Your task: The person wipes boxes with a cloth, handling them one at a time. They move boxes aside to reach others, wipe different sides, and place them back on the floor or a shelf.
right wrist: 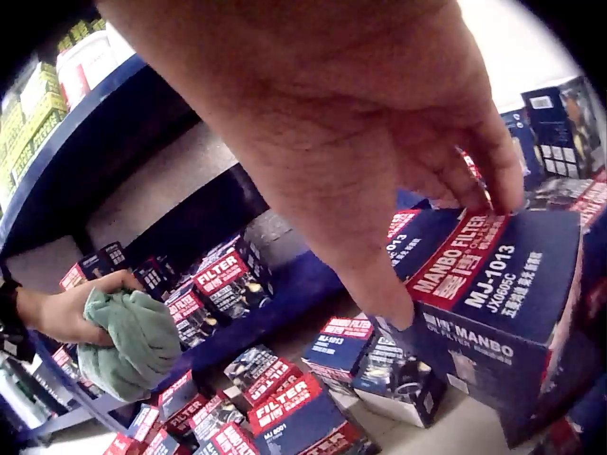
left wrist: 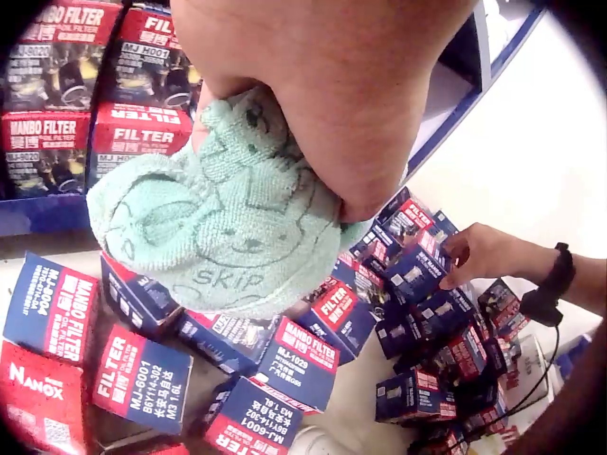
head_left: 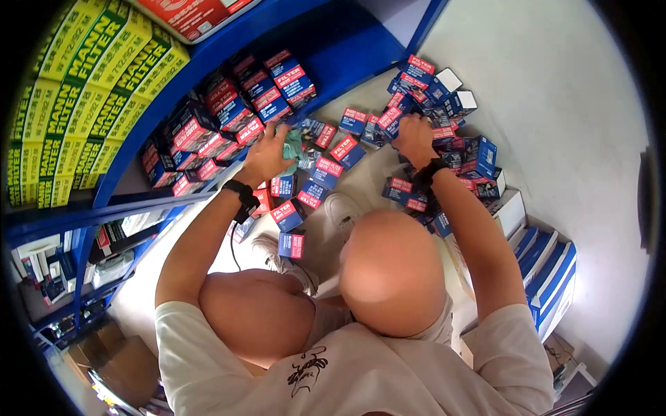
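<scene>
My left hand (head_left: 267, 154) grips a bunched mint-green cloth (left wrist: 228, 218) printed with a cartoon animal and the word SKIP. It is beside the lower shelf's front edge, over loose filter boxes. Farther right, my right hand (head_left: 415, 141) holds a blue and red oil filter box (right wrist: 503, 275) marked MANBO FILTER MJ-1013. In the right wrist view the thumb lies on the box's near side and the fingers reach over its far side. Around it lies a heap of similar filter boxes (head_left: 479, 156). Several more, such as an MJ-6001 box (left wrist: 142, 379), lie under the cloth.
A blue shelf (head_left: 347, 59) holds stacked filter boxes (head_left: 225, 104) on its left part. Green and yellow MANN FILTER boxes (head_left: 83, 76) stand above at the left. My shoe (head_left: 340, 211) is on the pale floor near the loose boxes. A blue and white carton (head_left: 548, 270) stands at the right.
</scene>
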A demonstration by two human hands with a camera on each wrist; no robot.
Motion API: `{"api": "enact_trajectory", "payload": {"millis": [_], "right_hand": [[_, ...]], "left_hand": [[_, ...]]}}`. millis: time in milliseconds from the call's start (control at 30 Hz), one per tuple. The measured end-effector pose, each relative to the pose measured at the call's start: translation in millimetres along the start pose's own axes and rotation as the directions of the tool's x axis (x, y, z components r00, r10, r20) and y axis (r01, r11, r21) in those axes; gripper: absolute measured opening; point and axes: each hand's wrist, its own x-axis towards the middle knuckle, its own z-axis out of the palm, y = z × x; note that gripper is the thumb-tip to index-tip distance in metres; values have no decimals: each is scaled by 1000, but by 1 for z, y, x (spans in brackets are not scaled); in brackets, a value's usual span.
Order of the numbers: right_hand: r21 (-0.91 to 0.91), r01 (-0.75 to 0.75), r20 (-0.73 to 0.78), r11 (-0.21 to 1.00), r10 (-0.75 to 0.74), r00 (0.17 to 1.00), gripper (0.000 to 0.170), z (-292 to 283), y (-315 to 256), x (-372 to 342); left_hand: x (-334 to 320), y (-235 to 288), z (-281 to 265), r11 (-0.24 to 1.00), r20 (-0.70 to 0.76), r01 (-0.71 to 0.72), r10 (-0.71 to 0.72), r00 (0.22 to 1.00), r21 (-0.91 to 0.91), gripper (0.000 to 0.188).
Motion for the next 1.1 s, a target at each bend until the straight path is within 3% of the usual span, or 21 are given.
{"api": "enact_trajectory", "payload": {"millis": [67,200,267,333,400,467,533,567,600,733,800,867,933,1100], "right_hand": [[69,-57,89,996,51,995,47,1,-11,13],[59,102,68,993,-106,992,46,-9,-41,20],[114,274,-76,955,-266,961,34,-8,-55,24],[125,307,9,943,-310,951,33,-9,-73,30],[66,478,-122,876,-469,875,36,-9,-90,33],[60,556,-94,829,-549,830,39,-9,-108,38],[-32,710,-128,704,-707,696,40,-11,-126,42],[-45,751,-145,659,-748,648,31,-11,-132,40],[-46,750,-145,659,-748,648,31,-10,-140,40],[-106,897,-216,429,-890,400,14,8,-161,42],[-140,897,-302,419,-881,364,12,17,-170,36],[-169,882,-310,440,-873,376,15,21,-173,33],[-83,874,-240,479,-861,449,17,23,-172,33],[52,820,-270,569,-783,560,21,29,-158,32]], "left_hand": [[-5,-15,4,999,-41,-32,31,999,-7,75],[-21,-29,-1,998,24,54,-53,998,-17,75],[-29,-39,0,998,-12,53,-54,998,-29,76],[-36,-43,-3,993,5,112,-112,994,-47,77],[-43,-50,0,993,-42,108,-110,993,-42,75],[-49,-55,2,993,-90,95,-101,991,-70,74],[-53,-54,-1,990,-95,106,-115,989,-91,72],[-54,-52,-2,986,-74,125,-133,988,-108,71],[-54,-50,-4,983,-51,139,-146,988,-123,70],[-56,-45,-7,982,-78,130,-141,987,-137,69],[-56,-41,-6,978,-65,144,-155,986,-152,69],[-54,-38,-7,977,-64,149,-160,985,-154,72],[-51,-34,-8,977,-41,144,-152,988,-158,73],[-33,-27,-7,984,-109,58,-77,991,-166,71]]}}
